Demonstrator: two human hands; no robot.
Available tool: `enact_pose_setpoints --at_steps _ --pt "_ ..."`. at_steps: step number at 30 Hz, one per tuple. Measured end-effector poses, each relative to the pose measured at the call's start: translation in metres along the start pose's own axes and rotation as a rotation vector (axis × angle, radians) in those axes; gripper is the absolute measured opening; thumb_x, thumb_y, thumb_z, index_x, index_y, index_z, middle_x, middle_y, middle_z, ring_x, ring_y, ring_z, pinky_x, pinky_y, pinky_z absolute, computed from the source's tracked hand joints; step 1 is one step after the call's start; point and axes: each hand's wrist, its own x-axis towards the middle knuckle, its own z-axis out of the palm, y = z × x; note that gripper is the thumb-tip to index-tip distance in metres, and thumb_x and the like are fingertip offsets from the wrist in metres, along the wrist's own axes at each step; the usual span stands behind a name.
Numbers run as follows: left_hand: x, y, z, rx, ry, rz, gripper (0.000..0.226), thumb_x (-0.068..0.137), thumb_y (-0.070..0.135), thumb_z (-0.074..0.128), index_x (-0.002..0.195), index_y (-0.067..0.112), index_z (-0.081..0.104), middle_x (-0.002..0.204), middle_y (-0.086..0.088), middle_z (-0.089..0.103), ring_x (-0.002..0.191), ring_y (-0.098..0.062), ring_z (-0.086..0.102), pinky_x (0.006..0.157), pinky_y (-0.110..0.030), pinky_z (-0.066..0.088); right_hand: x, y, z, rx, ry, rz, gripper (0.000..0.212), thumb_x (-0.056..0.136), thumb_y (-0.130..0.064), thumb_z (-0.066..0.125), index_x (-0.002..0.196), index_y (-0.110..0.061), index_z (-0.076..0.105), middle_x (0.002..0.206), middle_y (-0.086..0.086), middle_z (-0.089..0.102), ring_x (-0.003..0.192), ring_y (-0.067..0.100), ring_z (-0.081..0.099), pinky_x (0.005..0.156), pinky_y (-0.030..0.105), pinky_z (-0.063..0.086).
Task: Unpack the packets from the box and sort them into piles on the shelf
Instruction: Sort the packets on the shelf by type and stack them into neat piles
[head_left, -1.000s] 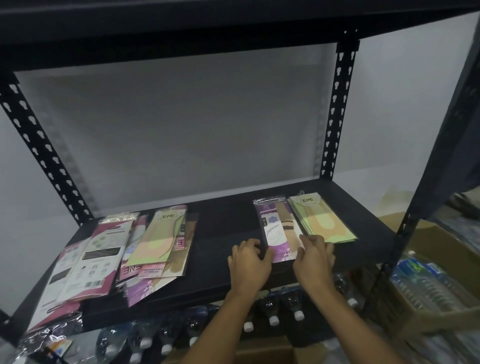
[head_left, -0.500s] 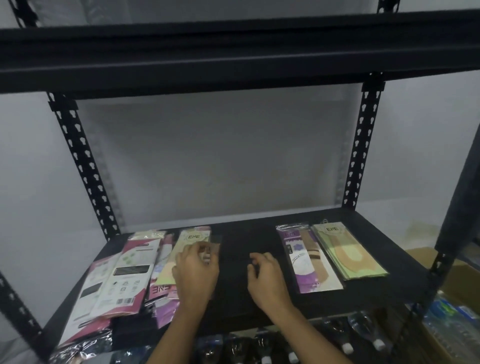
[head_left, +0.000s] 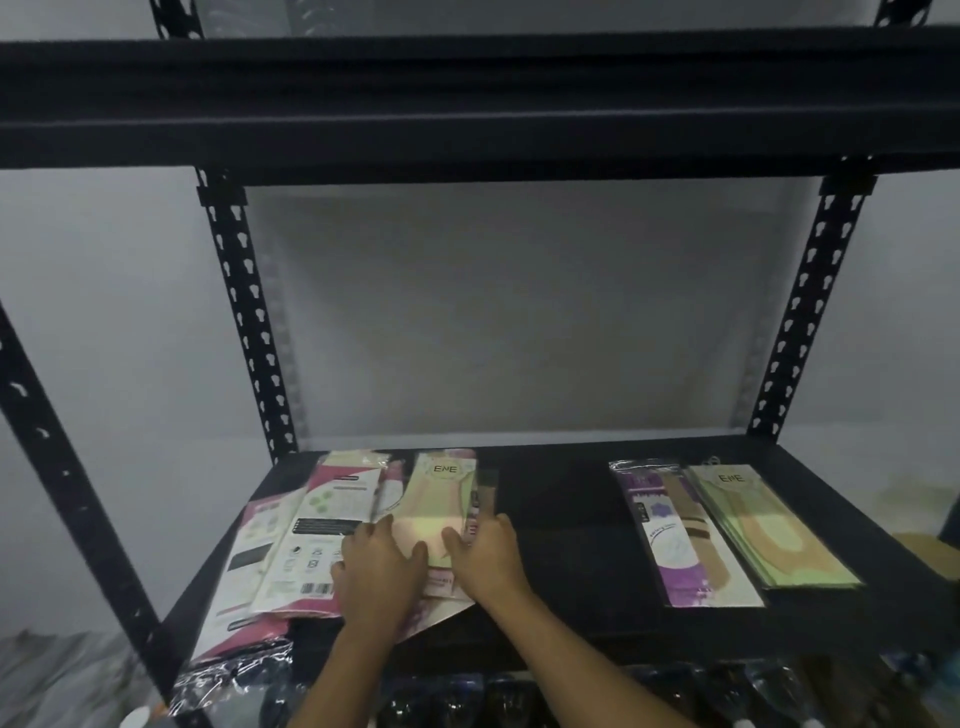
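Right hand (head_left: 485, 556) is now joining the left hand (head_left: 382, 566) on the unsorted heap (head_left: 311, 545), off the bare shelf (head_left: 561, 545).
Left hand is pressing flat, thumb on the green packet (head_left: 436, 499); right hand is curling round that packet's right edge. Lying topmost on the heap, it is appearing light, floppy and slick-wrapped, so pinching both long edges is seeming the surest hold.

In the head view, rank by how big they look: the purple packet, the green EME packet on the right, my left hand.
1. Purple packet and green EME packet on the right: near alike, not ranked apart.
2. Left hand: smallest, even though nearer the camera.
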Motion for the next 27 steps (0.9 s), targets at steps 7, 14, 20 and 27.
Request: enact_pose_setpoints --at_steps 7,14,20,27 --pt "0.014 0.005 -0.002 -0.164 -0.113 -0.054 0.066 0.077 0.035 0.076 0.135 0.014 0.051 0.125 -0.011 0.056 0.11 -0.027 0.054 0.095 -0.041 0.046 0.005 0.004 0.007 0.008 -0.007 0.079 0.043 0.085 -0.024 0.068 0.123 -0.005 0.058 0.12 0.011 0.047 0.107 0.025 0.058 0.089 0.024 0.047" --pt "0.013 0.002 -0.005 -0.775 -0.133 -0.203 0.048 0.079 0.003 0.074 0.118 0.018 0.051 0.111 -0.011 0.065 0.083 -0.019 0.066 0.072 -0.038 0.058 0.006 0.002 0.002 0.246 -0.022 0.148 0.035 0.081 -0.012 0.072 0.115 -0.007 0.064 0.11 0.007 0.069 0.094 0.018 0.067 0.082 0.029 0.057" --pt "0.009 0.002 -0.017 -0.947 -0.139 -0.195 0.047 0.077 -0.007 0.071 0.106 0.023 0.05 0.103 -0.003 0.065 0.087 -0.025 0.069 0.063 -0.039 0.058 -0.006 0.003 -0.005 0.399 -0.015 0.096 0.029 0.078 -0.007 0.073 0.106 -0.016 0.069 0.08 -0.014 0.064 0.071 0.0 0.062 0.057 0.01 0.049" --pt "-0.011 0.004 -0.029 -1.057 -0.214 -0.126 0.048 0.076 -0.006 0.075 0.105 0.024 0.052 0.105 -0.005 0.067 0.087 -0.026 0.072 0.062 -0.04 0.06 -0.015 0.012 -0.028 0.54 0.086 0.064 0.022 0.082 -0.007 0.066 0.088 -0.028 0.063 0.085 0.002 0.062 0.08 0.016 0.065 0.069 0.023 0.055"
